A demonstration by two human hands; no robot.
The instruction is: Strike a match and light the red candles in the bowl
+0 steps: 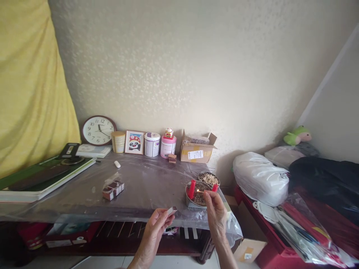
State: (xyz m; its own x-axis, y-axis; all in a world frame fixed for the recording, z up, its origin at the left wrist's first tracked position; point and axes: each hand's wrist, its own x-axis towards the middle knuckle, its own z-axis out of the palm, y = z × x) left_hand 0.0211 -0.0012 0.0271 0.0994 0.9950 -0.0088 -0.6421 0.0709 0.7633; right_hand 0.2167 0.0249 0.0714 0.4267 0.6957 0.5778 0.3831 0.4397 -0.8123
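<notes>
My left hand (159, 223) pinches a small matchbox (172, 211) in front of the table's near edge. Between the fingertips of my right hand (215, 209) is a burning match (201, 191), its flame pointing left. The match is over a round tin (193, 204) filled with brown grains. Two red candles stand upright in the tin: the left candle (192, 189) is close to the flame, and the right candle (215, 187) is partly hidden behind my right hand. Just behind stands a round tin of matchsticks (209, 179).
A plastic-wrapped stack of matchboxes (113, 189) lies on the plastic-covered table (151, 186). Along the wall stand a clock (99, 130), a panda picture (134, 142), canisters (152, 144) and an open cardboard box (196, 149). White bags (260, 177) sit at right.
</notes>
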